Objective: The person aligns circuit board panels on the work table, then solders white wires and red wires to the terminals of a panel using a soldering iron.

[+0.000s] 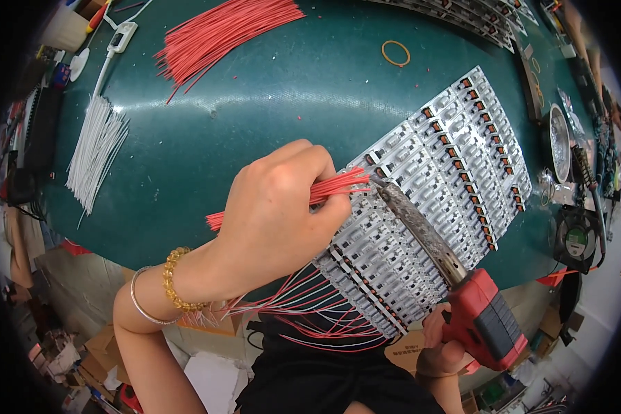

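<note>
My left hand (276, 200) is closed around a bundle of thin red wires (341, 181), their cut ends pointing right over the circuit board panel (455, 152). In my right hand (440, 350) is a soldering iron (488, 319) with a red and black handle. Its darkened barrel slants up and left across the panel, and the tip is close to the wire ends; whether they touch I cannot tell. Rows of small components cover the silvery panel, which lies at an angle on the green table. Red and white wires (303, 303) trail from its near left edge.
A larger pile of red wires (228, 34) lies at the far side, with white wires (98, 155) at the left. Beyond the panel are a rubber band (396, 53) and stacked boards (462, 15). A metal bowl (560, 143) and a small fan (577, 231) stand right.
</note>
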Available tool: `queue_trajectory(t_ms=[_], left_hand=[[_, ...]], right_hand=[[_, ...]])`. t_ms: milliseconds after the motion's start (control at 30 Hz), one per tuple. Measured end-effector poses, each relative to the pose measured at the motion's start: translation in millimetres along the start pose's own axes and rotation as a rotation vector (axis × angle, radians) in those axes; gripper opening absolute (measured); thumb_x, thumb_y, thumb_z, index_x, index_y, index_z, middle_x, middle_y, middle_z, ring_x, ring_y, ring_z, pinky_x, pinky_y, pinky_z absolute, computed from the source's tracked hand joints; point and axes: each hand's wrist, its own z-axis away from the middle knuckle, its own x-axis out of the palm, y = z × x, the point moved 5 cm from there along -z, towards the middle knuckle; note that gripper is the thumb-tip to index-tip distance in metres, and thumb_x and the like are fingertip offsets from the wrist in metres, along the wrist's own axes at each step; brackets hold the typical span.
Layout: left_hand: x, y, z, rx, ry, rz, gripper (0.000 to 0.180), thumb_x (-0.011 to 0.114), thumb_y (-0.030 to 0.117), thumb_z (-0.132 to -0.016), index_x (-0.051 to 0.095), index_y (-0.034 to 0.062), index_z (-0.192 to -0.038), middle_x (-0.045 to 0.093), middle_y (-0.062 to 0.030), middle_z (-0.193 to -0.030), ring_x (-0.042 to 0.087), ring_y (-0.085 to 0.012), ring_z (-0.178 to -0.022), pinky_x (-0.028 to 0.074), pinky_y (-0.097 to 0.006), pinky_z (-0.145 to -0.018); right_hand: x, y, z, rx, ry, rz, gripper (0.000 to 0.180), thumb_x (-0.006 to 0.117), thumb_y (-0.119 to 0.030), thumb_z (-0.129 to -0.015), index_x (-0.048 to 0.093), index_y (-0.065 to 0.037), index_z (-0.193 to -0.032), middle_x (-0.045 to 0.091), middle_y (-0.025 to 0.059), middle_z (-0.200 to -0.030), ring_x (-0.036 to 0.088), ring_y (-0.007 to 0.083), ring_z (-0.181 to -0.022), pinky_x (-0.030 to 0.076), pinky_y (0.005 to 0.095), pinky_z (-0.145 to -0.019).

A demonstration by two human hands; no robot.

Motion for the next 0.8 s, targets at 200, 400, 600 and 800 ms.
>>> queue_trajectory(t_ms=[200,400,600,800], left_hand=[[1,0,1,0.0,0.009,0.005,0.014,0.065,0.003,-0.072,0.053,-0.0034,-0.068,0.051,-0.0128,-0.065,0.049,-0.0242,-0.053,0.038,-0.036,-0.049],[-12,-1,2,0.039,0.121,0.094,0.01,0.066,0.003,-0.082,0.06,-0.0034,-0.077,0.055,-0.0081,-0.067,0.05,-0.0144,-0.055,0.038,-0.029,-0.049],[-24,18,25,-0.052,0.189,0.145,0.007,0.07,0.003,-0.081,0.066,-0.0009,-0.083,0.062,-0.0067,-0.07,0.056,-0.0123,-0.055,0.044,-0.025,-0.051],[11,23,28,0.027,0.222,-0.083,0.013,0.069,0.003,-0.077,0.057,-0.0014,-0.081,0.055,-0.0106,-0.089,0.058,-0.028,-0.061,0.045,-0.037,-0.053]], right_hand=[[9,-9,-1,-0.026,0.003,0.003,0.092,0.072,-0.07,-0.066,0.05,0.007,-0.113,0.042,-0.0049,-0.047,0.042,0.0101,-0.038,0.033,0.0243,-0.042],[1,-2,4,-0.071,-0.007,-0.098,0.09,0.069,-0.069,-0.07,0.05,0.006,-0.117,0.04,-0.0047,-0.046,0.041,0.0096,-0.037,0.033,0.0239,-0.041],[-7,-7,7,-0.093,0.011,-0.158,0.087,0.067,-0.067,-0.075,0.049,0.006,-0.119,0.039,-0.0045,-0.045,0.04,0.0092,-0.036,0.035,0.0236,-0.041],[-10,1,6,-0.076,-0.029,-0.134,0.091,0.066,-0.069,-0.074,0.047,0.006,-0.122,0.04,-0.0044,-0.046,0.04,0.0093,-0.037,0.036,0.0237,-0.042]])
